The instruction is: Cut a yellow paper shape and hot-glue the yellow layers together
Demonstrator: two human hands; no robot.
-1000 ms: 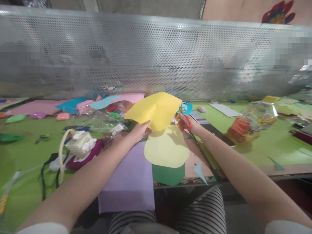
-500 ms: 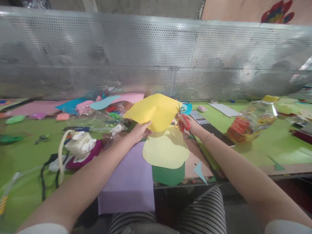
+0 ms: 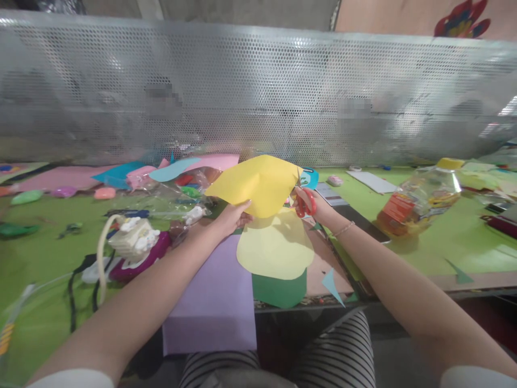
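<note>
My left hand [image 3: 234, 218] pinches the lower left edge of a yellow paper sheet [image 3: 258, 186], which is held up above the table. In my right hand [image 3: 309, 205] are red-handled scissors [image 3: 306, 202], their blades at the sheet's right edge; whether the blades are parted is too small to tell. Below the sheet lies a pale yellow paper cutout [image 3: 277, 250] with a rounded lower edge. It rests over a dark green paper piece [image 3: 280, 290]. A purple sheet [image 3: 212, 302] lies under my left forearm and hangs over the table's front edge.
A perforated metal panel [image 3: 258, 97] stands along the back. To the right are a plastic bottle [image 3: 420, 199] with a yellow cap and a dark flat object [image 3: 359, 222]. A cream-and-magenta device [image 3: 137, 242] with cords sits at left. A light blue scrap [image 3: 333, 285] lies near the front edge.
The yellow sheet and the scissors have shifted very slightly to the right. My left hand keeps its hold in nearly the same place.
</note>
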